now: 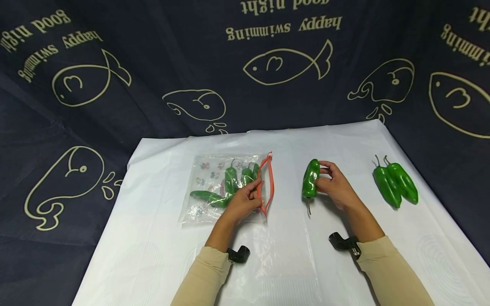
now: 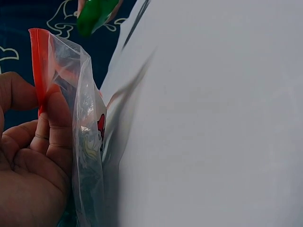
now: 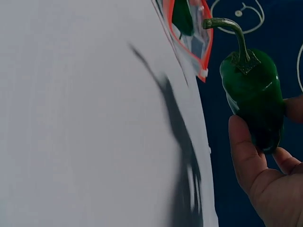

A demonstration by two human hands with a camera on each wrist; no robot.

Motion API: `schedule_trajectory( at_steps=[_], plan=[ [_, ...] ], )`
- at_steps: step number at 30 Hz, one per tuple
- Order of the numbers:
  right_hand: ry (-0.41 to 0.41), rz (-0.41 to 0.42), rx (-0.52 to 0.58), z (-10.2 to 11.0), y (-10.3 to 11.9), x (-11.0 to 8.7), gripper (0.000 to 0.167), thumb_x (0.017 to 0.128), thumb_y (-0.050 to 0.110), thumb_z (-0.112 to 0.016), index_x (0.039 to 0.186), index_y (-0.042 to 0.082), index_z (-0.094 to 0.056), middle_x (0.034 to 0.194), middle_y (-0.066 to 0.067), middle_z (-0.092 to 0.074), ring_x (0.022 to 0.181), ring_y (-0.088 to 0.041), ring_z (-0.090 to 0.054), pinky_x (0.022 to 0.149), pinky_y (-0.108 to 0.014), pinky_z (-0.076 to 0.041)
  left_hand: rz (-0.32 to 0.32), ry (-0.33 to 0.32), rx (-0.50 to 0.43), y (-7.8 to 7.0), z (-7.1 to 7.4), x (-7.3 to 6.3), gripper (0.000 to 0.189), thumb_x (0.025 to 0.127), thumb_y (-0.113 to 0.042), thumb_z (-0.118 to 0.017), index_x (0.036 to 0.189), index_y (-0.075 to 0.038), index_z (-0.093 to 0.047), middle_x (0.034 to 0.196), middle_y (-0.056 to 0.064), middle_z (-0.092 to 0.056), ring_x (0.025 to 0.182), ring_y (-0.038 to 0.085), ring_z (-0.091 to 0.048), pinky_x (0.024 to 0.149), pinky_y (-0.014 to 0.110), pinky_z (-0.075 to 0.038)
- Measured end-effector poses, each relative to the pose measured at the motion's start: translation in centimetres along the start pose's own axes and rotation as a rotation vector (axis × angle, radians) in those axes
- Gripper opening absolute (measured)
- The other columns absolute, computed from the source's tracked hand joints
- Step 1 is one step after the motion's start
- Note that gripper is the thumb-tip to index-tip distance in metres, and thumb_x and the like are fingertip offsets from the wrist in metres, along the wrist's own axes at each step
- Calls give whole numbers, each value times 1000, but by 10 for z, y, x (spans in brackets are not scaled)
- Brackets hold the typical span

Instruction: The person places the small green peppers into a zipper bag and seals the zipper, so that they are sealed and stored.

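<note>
My left hand (image 1: 243, 201) pinches the red-edged mouth of a clear zip bag (image 1: 203, 170), which lies on the table with its opening spread toward the right. Several green peppers (image 1: 231, 178) show through the plastic. In the left wrist view, thumb and fingers grip the red zip strip (image 2: 40, 66). My right hand (image 1: 337, 185) holds another green pepper (image 1: 311, 180) to the right of the bag, its stem pointing toward me. The right wrist view shows thumb and fingers around the blunt end of this pepper (image 3: 253, 90), with its curved stem free.
Two more green peppers (image 1: 387, 186) lie side by side on the white-covered table (image 1: 283, 255) at the right. Behind the table hangs a dark blue curtain (image 1: 183, 55) with fish and whale drawings. A black wrist camera (image 1: 239, 254) sits on the left wrist.
</note>
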State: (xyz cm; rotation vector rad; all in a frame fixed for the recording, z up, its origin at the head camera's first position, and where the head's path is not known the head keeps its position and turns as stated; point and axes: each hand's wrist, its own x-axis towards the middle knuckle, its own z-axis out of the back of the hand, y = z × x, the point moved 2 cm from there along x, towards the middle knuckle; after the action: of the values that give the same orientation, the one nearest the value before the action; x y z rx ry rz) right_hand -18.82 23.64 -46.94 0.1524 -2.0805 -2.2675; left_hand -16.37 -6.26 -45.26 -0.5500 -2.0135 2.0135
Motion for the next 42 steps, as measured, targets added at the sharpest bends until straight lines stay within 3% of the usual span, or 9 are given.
schedule_trajectory(
  at_steps=[26,42],
  plan=[
    [21,-34,99,-54,10,17,71,89,-10,-56,152,2,-24,132,-24,-37,91,-11,-65,75,-32,-57,-18,4,10,0,0,1,74,81,14,-53,151,8,-30,74,4,-56,64,10,-49,56,26,-40],
    [-11,-75,187,-82,18,29,71,90,-6,-58,152,5,-26,133,-24,-39,93,-18,-64,77,-35,-57,-24,2,16,0,0,-1,73,82,14,-55,151,8,-31,79,12,-60,66,10,-51,58,24,-42]
  ],
)
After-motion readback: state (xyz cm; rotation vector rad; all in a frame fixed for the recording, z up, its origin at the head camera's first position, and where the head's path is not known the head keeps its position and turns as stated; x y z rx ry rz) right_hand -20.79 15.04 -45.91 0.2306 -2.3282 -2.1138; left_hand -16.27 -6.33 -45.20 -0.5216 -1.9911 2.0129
